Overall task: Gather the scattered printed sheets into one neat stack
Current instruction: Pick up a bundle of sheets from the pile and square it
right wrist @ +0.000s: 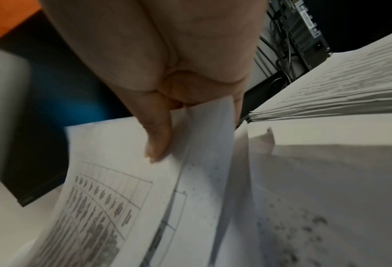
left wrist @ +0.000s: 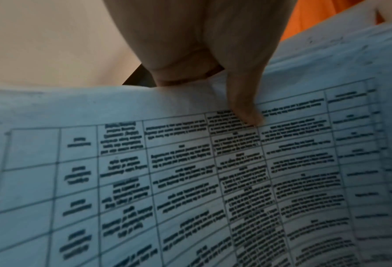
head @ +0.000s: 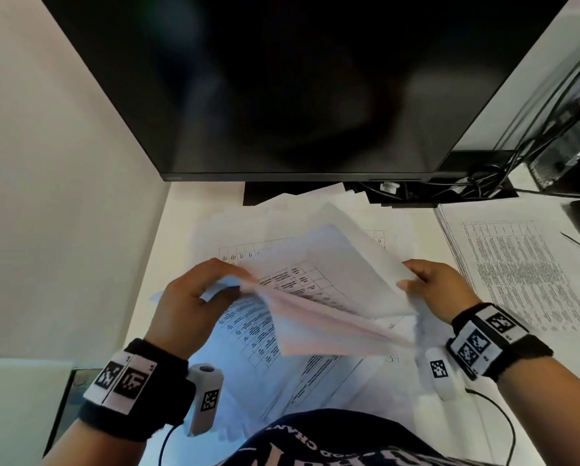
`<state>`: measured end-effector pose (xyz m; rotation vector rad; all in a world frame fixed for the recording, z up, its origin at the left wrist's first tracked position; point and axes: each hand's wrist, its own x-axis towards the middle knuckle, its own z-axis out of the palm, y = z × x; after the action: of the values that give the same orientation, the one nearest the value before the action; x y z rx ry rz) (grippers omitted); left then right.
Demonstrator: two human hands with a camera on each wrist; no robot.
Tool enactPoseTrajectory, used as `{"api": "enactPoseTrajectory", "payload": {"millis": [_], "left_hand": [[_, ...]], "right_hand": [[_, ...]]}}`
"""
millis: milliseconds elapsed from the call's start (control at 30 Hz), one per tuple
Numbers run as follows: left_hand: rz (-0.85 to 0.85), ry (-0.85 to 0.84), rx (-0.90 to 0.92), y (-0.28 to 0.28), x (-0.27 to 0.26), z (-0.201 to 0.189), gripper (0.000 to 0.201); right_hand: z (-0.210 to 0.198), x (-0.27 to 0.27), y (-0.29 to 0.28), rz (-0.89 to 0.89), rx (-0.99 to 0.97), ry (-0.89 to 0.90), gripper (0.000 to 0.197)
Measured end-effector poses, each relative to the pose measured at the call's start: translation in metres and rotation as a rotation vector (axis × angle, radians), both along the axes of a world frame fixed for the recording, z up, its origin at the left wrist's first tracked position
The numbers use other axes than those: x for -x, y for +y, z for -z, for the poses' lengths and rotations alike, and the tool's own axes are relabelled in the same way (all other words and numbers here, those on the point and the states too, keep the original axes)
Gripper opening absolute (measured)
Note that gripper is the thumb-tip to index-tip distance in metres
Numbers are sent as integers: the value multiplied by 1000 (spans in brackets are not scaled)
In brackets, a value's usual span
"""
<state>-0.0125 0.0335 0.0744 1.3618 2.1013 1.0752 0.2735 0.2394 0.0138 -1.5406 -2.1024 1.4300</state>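
A loose bundle of printed sheets (head: 322, 290) with tables hangs above the desk between both hands. My left hand (head: 198, 294) grips its left edge, thumb on the printed face (left wrist: 247, 112) and fingers behind. My right hand (head: 433, 287) pinches the right edge, thumb on top (right wrist: 158, 144) and fingers under the paper. The sheets (right wrist: 145, 198) fan apart and are not squared. More printed sheets (head: 282, 375) lie scattered on the desk beneath, reaching from under the monitor to my body.
A dark monitor (head: 298, 79) stands close behind the papers. At the right lies a separate neat stack of printed pages (head: 517, 270), its edge (right wrist: 304, 112) beside my right hand. Cables (head: 483, 183) and a computer case (right wrist: 304, 27) sit at the back right. A pale wall (head: 46, 163) borders the left.
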Motion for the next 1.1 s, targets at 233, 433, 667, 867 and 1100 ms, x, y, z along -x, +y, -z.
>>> {"api": "enactPoseTrajectory", "payload": {"millis": [233, 433, 667, 867, 1100], "left_hand": [[18, -49, 151, 7, -5, 3, 20], [-113, -84, 135, 28, -1, 17, 19], [-167, -196, 119, 40, -3, 16, 6], [-268, -320, 1, 43, 4, 17, 24], [-365, -395, -144, 50, -10, 10, 29]], "right_hand": [[-16, 12, 4, 34, -26, 124, 23], [-35, 18, 1, -17, -28, 215, 19], [-51, 20, 2, 91, 4, 422, 19], [-28, 11, 0, 227, 415, 672, 78], [-27, 50, -34, 119, 135, 422, 46]]}}
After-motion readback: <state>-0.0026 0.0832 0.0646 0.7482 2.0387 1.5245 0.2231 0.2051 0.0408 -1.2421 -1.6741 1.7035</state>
